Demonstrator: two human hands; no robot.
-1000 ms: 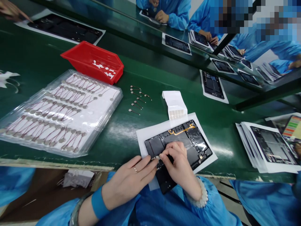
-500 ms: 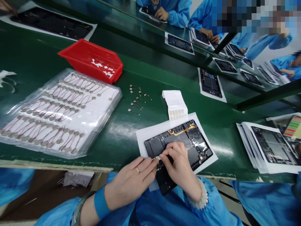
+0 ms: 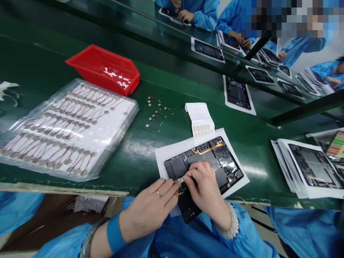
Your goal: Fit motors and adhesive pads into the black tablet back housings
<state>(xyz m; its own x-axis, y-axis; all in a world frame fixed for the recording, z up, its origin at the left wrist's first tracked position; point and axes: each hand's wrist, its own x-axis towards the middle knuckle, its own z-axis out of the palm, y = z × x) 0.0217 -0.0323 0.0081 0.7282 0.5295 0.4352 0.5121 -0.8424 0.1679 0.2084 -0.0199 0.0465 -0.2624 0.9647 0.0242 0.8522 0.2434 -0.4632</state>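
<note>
A black opened tablet frame (image 3: 220, 161) lies on a white sheet (image 3: 172, 152) at the near edge of the green belt, with an orange flex cable near its far end. My right hand (image 3: 205, 188) rests on the frame, fingers curled and pinching something small at its near left part. My left hand (image 3: 150, 206) lies beside it, fingers together and stretched out, their tips touching the frame's near edge next to the right fingertips. What the fingertips press is hidden.
A clear tray (image 3: 67, 129) of small wired discs sits to the left, a red bin (image 3: 103, 68) behind it. Several loose wired discs (image 3: 157, 113) and a white block (image 3: 199, 118) lie beyond the frame. Stacked frames (image 3: 309, 168) sit right. Other people in blue work across the belt.
Both hands stay on the frame with almost no shift. The boards on the far belt have drifted left, and the dark board at the far left has left the view.
</note>
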